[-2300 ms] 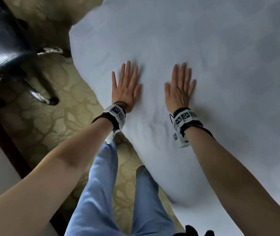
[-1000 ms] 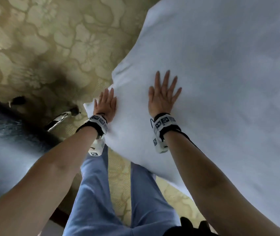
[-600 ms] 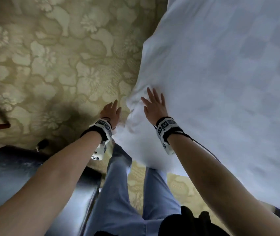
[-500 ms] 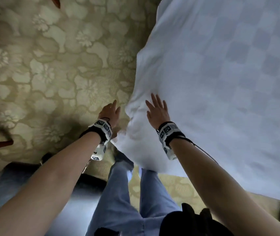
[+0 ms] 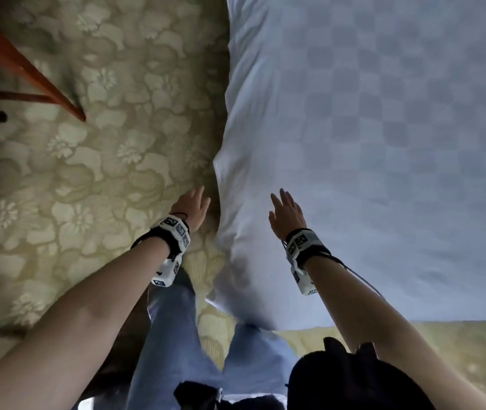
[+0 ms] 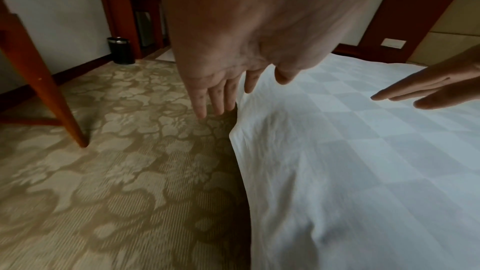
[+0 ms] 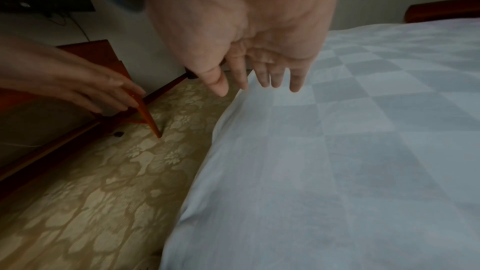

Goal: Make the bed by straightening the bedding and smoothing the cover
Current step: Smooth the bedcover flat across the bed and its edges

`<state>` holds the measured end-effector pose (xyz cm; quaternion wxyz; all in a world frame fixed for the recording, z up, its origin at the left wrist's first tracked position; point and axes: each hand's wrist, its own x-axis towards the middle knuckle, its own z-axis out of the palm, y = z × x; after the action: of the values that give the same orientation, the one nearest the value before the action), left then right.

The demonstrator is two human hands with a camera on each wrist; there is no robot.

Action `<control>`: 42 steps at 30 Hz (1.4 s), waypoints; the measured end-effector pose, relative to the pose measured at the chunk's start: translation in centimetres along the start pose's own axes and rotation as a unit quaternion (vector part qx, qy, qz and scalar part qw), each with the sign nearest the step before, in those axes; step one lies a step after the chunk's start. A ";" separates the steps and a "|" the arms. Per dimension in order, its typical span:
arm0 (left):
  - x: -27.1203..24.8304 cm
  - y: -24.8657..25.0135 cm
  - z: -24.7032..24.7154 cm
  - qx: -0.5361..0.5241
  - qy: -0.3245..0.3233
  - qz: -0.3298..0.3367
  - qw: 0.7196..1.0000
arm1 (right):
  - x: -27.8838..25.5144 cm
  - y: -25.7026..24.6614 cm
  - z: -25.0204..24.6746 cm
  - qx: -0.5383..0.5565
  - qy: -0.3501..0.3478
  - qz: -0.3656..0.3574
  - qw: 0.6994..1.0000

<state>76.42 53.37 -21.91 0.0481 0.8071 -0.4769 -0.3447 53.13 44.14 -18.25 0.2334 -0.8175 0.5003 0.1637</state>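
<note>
A white cover [image 5: 383,143] with a faint checked weave lies over the bed and fills the right side of the head view; its corner [image 5: 244,285] hangs near my legs. My left hand [image 5: 193,207] hovers just off the bed's left edge, over the carpet, fingers straight and empty [image 6: 221,93]. My right hand [image 5: 286,214] floats a little above the cover near that edge, fingers spread and straight, holding nothing [image 7: 259,77]. The cover [image 6: 350,151] shows soft wrinkles along the edge under the left wrist camera.
Yellow-green floral carpet [image 5: 88,173] runs along the bed's left side. A reddish wooden furniture leg [image 5: 28,72] stands at the upper left. A small black bin [image 6: 120,50] sits by the far wall. My legs in blue jeans [image 5: 173,335] stand at the bed's corner.
Both hands have lifted off the cover, where they pressed flat earlier. I have turned around the bed's corner, and the left hand now hangs beside the edge over the carpet.
</note>
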 end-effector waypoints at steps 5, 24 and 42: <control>5.2 -1.6 -5.7 0.009 -0.011 0.045 0.999 | 3.7 -4.1 -0.6 0.055 0.012 0.077 0.995; 26.0 11.4 -12.9 0.182 -0.016 0.250 0.951 | 16.6 0.3 -5.7 0.191 0.129 0.210 0.950; 45.9 29.8 -4.7 0.249 0.007 0.357 0.900 | 34.7 20.1 -13.6 0.232 0.159 0.369 0.886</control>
<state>71.42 -0.81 -29.69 -0.0313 0.5705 -0.8031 -0.1691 51.07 3.08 -28.62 0.2568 -0.5112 0.8201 -0.0151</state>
